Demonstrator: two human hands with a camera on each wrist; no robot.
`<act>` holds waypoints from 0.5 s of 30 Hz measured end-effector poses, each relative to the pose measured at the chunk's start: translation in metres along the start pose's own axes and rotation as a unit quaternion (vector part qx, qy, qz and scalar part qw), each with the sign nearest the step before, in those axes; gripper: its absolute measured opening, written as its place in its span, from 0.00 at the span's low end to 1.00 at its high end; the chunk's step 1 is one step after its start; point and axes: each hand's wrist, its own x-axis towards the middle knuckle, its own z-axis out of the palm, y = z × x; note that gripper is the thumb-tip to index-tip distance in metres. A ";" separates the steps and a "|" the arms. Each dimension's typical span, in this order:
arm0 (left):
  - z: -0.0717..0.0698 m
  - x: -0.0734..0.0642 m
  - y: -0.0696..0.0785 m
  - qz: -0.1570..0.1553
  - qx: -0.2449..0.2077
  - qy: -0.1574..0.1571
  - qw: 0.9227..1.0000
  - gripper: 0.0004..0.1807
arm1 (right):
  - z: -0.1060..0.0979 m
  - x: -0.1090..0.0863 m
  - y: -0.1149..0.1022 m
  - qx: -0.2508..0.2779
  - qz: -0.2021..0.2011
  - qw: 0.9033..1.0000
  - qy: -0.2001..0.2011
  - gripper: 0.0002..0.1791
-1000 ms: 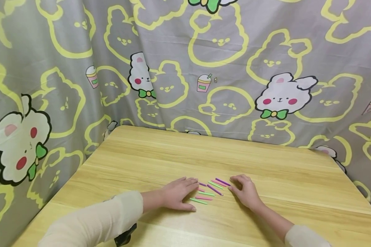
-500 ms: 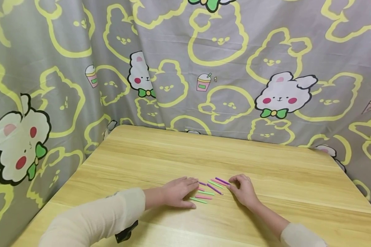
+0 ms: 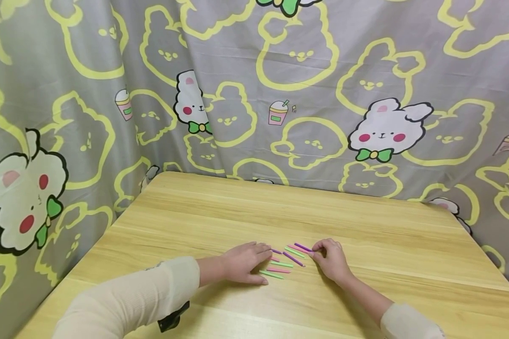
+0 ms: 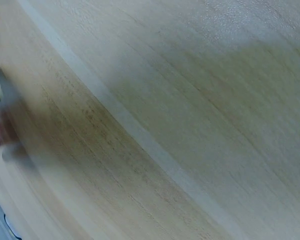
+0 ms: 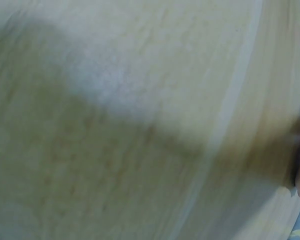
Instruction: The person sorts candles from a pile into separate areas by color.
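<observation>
Several thin purple, pink and green sticks lie loosely side by side on the wooden table. My left hand [image 3: 246, 263] rests at their left ends, palm down with straight fingers, partly hiding a purple stick [image 3: 275, 251] and a pink one. A green stick [image 3: 272, 274] lies by its thumb. At the right, the curled fingers and thumb of my right hand [image 3: 332, 261] pinch the right end of the farthest purple stick [image 3: 302, 246]. A pink stick [image 3: 298, 248] and a green stick [image 3: 294, 253] lie against it. Both wrist views show the hands only at the frame edge.
A wooden table [image 3: 203, 212] spreads around the hands. Patterned grey curtains [image 3: 237, 70] hang along its back and sides. A black device [image 3: 174, 318] shows beneath the left sleeve.
My right hand has moved slightly left, and its thumb and fingertips have closed in on the end of the far purple stick. My left hand has stayed in place.
</observation>
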 end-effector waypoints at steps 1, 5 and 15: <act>0.000 0.000 0.000 0.000 0.000 0.000 1.000 0.39 | 0.000 0.000 0.000 0.000 0.000 1.000 0.000 0.04; 0.001 0.000 -0.001 0.001 -0.002 0.003 1.000 0.39 | 0.000 0.000 0.000 -0.001 0.002 1.000 -0.002 0.03; 0.002 0.001 -0.002 -0.003 -0.006 0.005 1.000 0.39 | 0.002 -0.002 0.000 -0.017 -0.003 1.000 0.013 0.04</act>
